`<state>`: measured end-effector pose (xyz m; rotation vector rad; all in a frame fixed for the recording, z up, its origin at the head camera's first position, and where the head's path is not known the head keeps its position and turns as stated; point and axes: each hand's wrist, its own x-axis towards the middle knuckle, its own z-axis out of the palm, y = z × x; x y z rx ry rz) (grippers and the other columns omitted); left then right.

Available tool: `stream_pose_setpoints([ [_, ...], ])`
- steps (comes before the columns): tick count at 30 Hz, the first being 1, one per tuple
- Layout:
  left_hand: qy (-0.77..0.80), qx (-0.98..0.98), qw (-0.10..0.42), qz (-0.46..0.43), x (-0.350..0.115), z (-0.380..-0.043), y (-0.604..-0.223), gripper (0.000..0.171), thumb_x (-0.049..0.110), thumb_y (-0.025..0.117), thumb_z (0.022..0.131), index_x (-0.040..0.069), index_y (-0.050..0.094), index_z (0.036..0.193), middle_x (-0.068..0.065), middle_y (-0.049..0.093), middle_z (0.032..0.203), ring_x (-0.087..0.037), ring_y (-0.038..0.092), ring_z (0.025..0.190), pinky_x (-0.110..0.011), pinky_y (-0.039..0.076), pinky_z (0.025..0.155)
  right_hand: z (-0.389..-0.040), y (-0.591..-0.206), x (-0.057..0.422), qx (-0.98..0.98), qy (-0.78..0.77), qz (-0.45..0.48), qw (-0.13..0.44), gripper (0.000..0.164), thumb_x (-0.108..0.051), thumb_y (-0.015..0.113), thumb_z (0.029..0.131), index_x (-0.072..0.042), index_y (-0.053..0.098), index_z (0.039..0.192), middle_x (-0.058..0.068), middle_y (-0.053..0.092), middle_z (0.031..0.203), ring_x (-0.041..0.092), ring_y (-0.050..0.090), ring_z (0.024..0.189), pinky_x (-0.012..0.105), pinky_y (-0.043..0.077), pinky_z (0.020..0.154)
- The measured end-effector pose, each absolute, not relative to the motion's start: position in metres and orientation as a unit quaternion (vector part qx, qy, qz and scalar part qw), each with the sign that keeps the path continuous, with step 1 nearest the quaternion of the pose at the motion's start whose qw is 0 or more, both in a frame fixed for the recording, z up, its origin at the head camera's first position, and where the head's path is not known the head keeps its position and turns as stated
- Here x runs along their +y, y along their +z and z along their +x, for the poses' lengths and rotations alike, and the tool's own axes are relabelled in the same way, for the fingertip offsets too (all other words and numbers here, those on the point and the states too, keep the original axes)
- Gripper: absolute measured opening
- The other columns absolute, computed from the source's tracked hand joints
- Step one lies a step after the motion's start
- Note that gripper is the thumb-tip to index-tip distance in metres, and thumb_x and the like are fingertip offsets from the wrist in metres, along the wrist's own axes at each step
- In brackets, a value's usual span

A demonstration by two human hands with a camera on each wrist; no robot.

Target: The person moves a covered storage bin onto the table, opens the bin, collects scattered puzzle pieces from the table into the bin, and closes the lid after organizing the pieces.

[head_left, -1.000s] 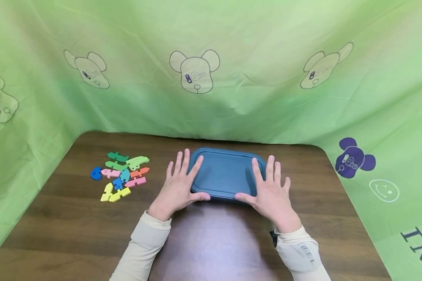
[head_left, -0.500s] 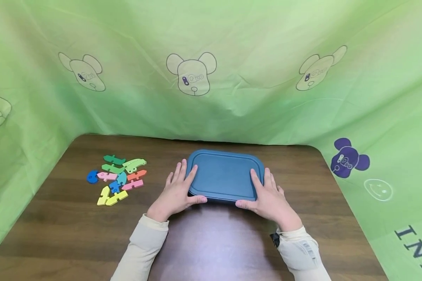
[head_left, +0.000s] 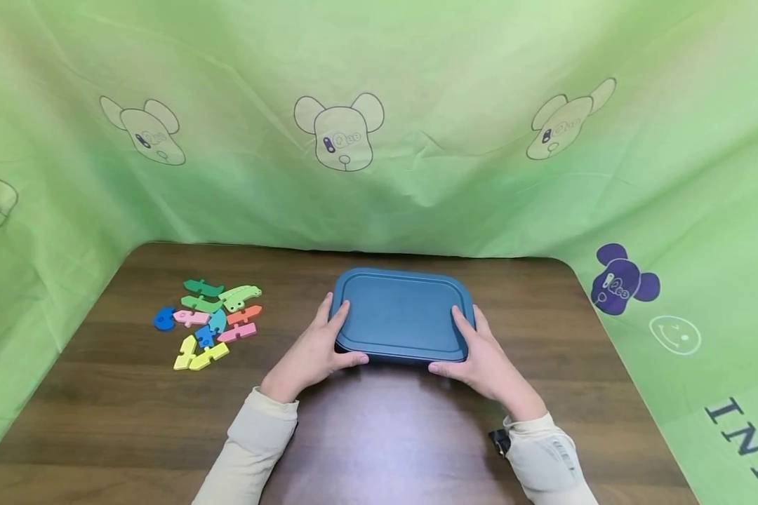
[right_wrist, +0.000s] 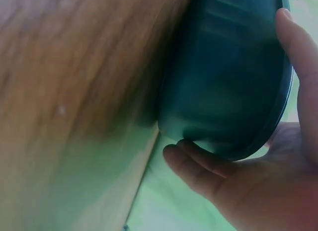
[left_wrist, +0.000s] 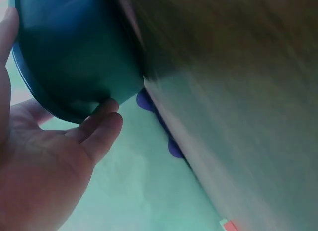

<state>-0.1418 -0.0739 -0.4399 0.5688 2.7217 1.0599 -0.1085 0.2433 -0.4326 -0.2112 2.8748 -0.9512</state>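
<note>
Monitoring from my remote station, I record one blue box (head_left: 402,315) on the table (head_left: 133,421), nearer the far edge than the near one and roughly midway between the left and right edges. Its lid (head_left: 404,298) is on. I find the left hand (head_left: 316,345) holding the box's left end, thumb along the near side, forefinger over the lid's rim; the left wrist view shows fingertips against the side wall. The right hand (head_left: 483,354) holds the right end likewise, its fingertips touching the wall in the right wrist view. Both grips are spread to the box's depth.

Towards the far left corner of the table, well apart from the hands, I note a cluster of flat pieces (head_left: 217,321) in green, blue, teal, pink, orange and yellow, several touching. Pale sleeves (head_left: 249,435) cover both forearms. Beyond the far edge hangs a green curtain (head_left: 379,210) printed with animal heads (head_left: 341,137); it also flanks the table's left and right edges.
</note>
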Motion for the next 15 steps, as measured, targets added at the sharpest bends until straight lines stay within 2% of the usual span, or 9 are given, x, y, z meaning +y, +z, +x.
stream_pose_setpoints([
  [8,0.378,0.905,0.082,0.177,-0.0732,-0.1415,-0.4373,0.1,0.044,0.085,0.081,0.011,0.031,0.159,-0.022,0.007,0.165,-0.044,0.036,0.14,-0.05,0.035,0.11,-0.1109,-0.4332,0.243,0.946,-0.315,-0.069,0.038,0.117,-0.054,0.086,0.074,-0.003,0.024,0.159,0.035,0.005,0.16,0.055,0.021,0.143,0.063,0.028,0.11],
  [15,0.382,0.904,0.081,0.175,-0.0738,-0.1405,-0.4371,0.098,0.044,0.084,0.082,0.013,0.032,0.159,-0.022,0.007,0.165,-0.046,0.039,0.138,-0.052,0.036,0.109,-0.1105,-0.4332,0.2423,0.944,-0.319,-0.073,0.03,0.115,-0.049,0.088,0.075,-0.002,0.025,0.159,0.035,0.006,0.16,0.054,0.02,0.143,0.062,0.027,0.11],
])
